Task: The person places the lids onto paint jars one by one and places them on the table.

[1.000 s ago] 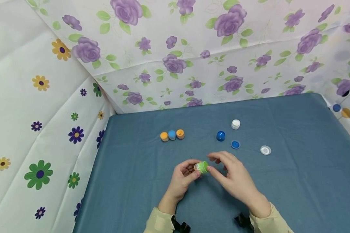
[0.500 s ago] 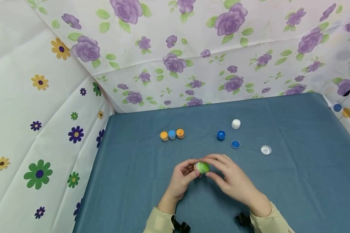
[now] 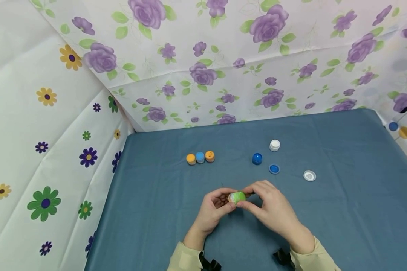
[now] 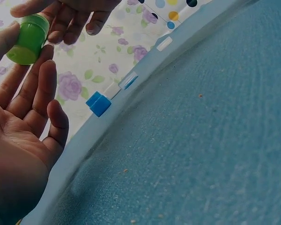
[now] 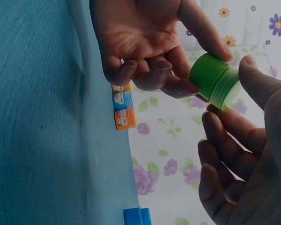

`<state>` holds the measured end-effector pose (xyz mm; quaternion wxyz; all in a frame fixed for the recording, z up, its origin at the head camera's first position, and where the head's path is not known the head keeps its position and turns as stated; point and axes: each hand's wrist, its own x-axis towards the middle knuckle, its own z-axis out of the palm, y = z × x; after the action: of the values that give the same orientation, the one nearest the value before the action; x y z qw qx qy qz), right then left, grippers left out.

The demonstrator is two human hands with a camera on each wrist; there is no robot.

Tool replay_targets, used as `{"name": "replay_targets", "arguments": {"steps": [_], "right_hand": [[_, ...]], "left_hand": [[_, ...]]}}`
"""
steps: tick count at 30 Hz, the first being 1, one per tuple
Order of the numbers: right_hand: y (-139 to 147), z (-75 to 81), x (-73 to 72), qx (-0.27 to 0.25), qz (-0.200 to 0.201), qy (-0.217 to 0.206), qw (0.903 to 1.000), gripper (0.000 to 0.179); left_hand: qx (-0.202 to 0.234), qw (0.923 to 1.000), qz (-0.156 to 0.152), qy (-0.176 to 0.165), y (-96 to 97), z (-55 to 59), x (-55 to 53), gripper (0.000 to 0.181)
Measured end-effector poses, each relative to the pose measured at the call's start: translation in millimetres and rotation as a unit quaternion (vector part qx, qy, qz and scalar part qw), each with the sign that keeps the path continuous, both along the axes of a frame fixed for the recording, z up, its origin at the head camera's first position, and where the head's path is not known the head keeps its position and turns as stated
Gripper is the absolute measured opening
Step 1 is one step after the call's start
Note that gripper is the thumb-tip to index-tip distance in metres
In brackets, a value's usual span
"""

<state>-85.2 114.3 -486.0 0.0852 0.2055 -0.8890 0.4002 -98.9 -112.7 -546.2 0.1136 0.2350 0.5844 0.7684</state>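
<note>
A small green paint jar (image 3: 237, 197) is held up over the table between both hands. My left hand (image 3: 208, 214) pinches the jar's body between thumb and fingers, its other fingers loosely bent. From the other side my right hand (image 3: 276, 209) grips the lid end with thumb and fingertips. In the right wrist view the jar lies tilted on its side, a paler green lid (image 5: 226, 89) towards the right thumb (image 5: 260, 82). Seen from the left wrist, the jar (image 4: 28, 40) sits between the left thumb and fingers, with right fingertips beside it.
Beyond the hands stand an uncovered blue jar (image 3: 257, 159) and a white jar (image 3: 274, 145). A blue lid (image 3: 274, 169) and a white lid (image 3: 309, 175) lie nearby. To the left, yellow (image 3: 191, 159), light-blue (image 3: 199, 157) and orange (image 3: 209, 156) jars stand in a row on the blue cloth (image 3: 149, 210).
My right thumb and fingers have come in from the right and taken hold of the green jar's lid end. The jar has shifted slightly right and down in the head view.
</note>
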Motion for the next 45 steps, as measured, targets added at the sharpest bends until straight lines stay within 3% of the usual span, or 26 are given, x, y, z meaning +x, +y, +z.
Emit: {"name": "replay_targets", "arguments": {"steps": [5,8,11,15,19,22,25,30,38,45], "right_hand": [[1.6,-0.4,0.9,0.007,-0.006,-0.007,0.9999,0.018],[4.7,-1.2,0.9,-0.004,-0.001,-0.012,0.9999,0.023],[8.4,-0.6,0.9,-0.025,0.006,-0.007,0.9997,0.029],[12.3,2.5,-0.3,-0.029,0.019,0.009,0.9994,0.017],[15.7,4.0,-2.3,-0.006,0.056,0.028,0.998,0.056],[16.6,3.0,-3.3,0.005,0.091,0.045,0.9948,0.063],[15.7,1.4,-3.6,0.006,0.105,0.062,0.9926,0.058],[13.0,0.8,-2.7,0.002,0.086,0.068,0.994,0.049],[8.1,2.2,-1.8,0.026,0.054,0.033,0.9976,0.028],[4.3,1.2,-1.6,0.041,0.037,0.002,0.9985,0.015]], "left_hand": [[-0.011,0.9997,0.001,-0.021,0.8,2.3,2.0,0.046],[-0.011,0.9997,0.002,-0.02,1.0,1.9,2.0,0.045],[-0.005,0.9999,0.008,-0.011,0.5,0.9,1.3,0.043],[0.004,0.9999,0.013,0.006,-1.3,-0.9,0.1,0.042],[-0.001,0.9999,0.011,0.005,-3.0,-2.0,0.0,0.042],[-0.004,0.9999,0.011,-0.001,-3.7,-1.5,0.2,0.042],[-0.001,0.9999,0.011,-0.007,-3.5,-0.4,0.2,0.041],[0.006,1.0,0.006,0.003,-2.2,0.2,-0.4,0.04],[0.022,0.9998,-0.002,0.001,0.4,2.0,0.8,0.044],[0.002,1.0,-0.003,0.001,2.6,1.3,1.4,0.045]]}}
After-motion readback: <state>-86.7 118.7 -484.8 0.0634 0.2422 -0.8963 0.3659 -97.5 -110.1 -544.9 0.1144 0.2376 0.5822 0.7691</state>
